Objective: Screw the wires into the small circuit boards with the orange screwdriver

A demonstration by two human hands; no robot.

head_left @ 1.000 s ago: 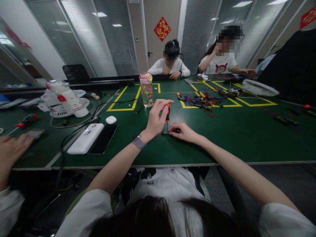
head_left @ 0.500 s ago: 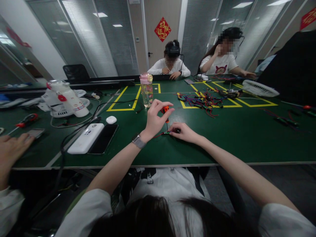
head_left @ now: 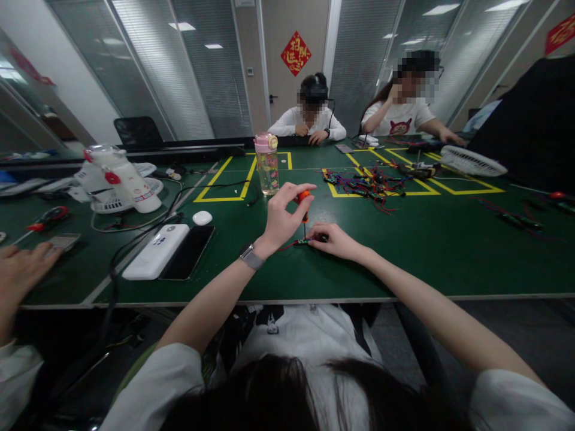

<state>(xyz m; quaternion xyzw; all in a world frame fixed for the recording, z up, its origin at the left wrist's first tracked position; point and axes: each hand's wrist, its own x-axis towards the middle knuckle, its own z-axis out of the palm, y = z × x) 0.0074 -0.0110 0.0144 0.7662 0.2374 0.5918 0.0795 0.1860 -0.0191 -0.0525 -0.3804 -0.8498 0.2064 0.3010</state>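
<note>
My left hand [head_left: 284,214] is closed around the orange handle of a screwdriver [head_left: 305,206], thumb and forefinger on its sides. The screwdriver stands nearly upright, its thin shaft reaching down to a small green circuit board [head_left: 302,242] on the table. A red wire runs from the board's left end. My right hand [head_left: 333,240] rests on the table and pinches the board's right end, where a small dark part shows by the fingers. How the screwdriver's tip meets the board is too small to make out.
On the green table [head_left: 431,257], a pink-lidded bottle [head_left: 268,167] stands beyond my left hand. A white power bank [head_left: 157,251], a phone [head_left: 187,252] and black cables lie left. Several wired boards [head_left: 366,182] are heaped ahead. A co-worker's hand [head_left: 27,272] is at far left.
The fingers of my left hand have shifted slightly on the screwdriver handle, which now leans a little differently. My right hand and the circuit board have stayed in place.
</note>
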